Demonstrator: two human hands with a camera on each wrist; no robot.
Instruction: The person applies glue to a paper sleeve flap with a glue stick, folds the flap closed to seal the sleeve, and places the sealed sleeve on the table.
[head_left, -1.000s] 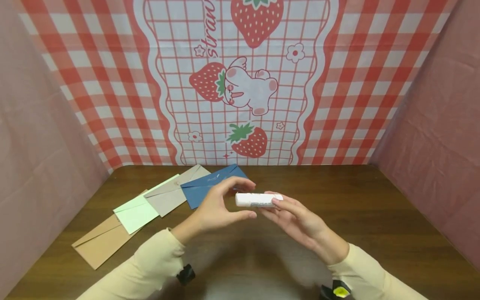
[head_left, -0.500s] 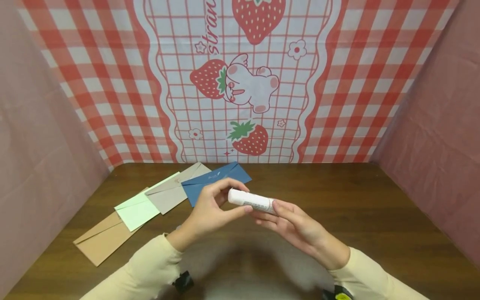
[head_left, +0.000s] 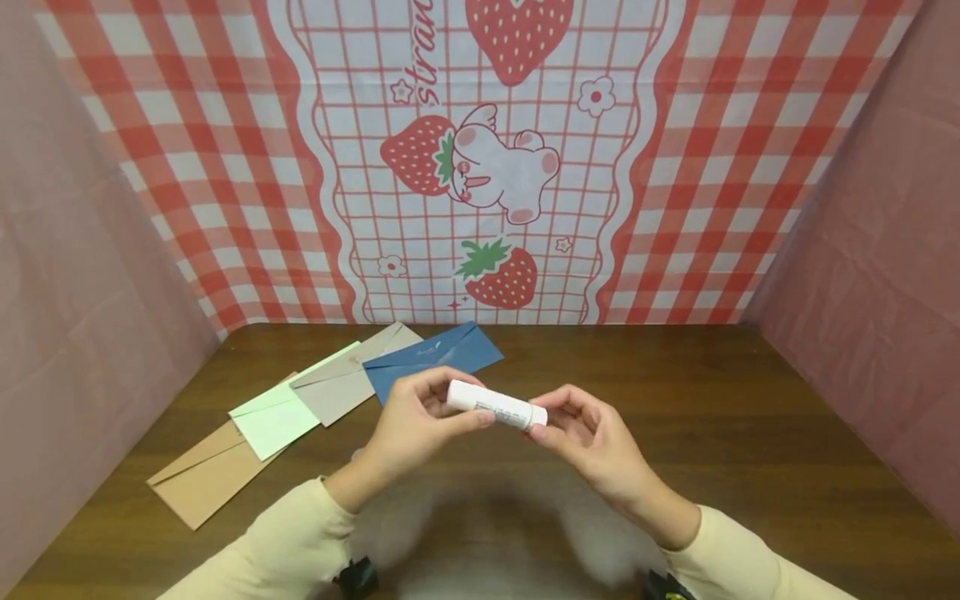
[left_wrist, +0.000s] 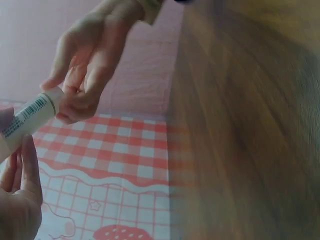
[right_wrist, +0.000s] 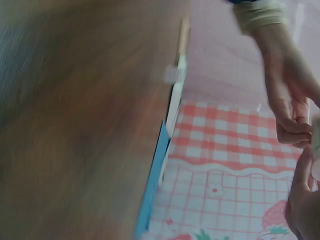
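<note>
A white glue stick (head_left: 495, 405) with printed text is held above the table, sloping slightly down to the right. My left hand (head_left: 416, 417) grips its body between thumb and fingers. At the right end, my right hand (head_left: 592, 437) pinches the short end piece. In the left wrist view a barcode shows on the glue stick (left_wrist: 32, 116), along with a seam near the end the right hand (left_wrist: 92, 60) pinches. Only a sliver of the glue stick (right_wrist: 316, 150) shows in the right wrist view, beside the left hand (right_wrist: 290, 100).
On the wooden table (head_left: 712, 417), overlapping envelopes fan out at left: brown (head_left: 213, 479), mint green (head_left: 273, 417), grey (head_left: 345, 383) and blue (head_left: 427, 354). A small translucent thing (right_wrist: 173, 74) lies near them. A strawberry-print checked cloth (head_left: 495, 167) hangs behind.
The left fingers have closed round the glue stick's body. The right hand has shifted its grip to the right end, and the stick has moved slightly left and tilted.
</note>
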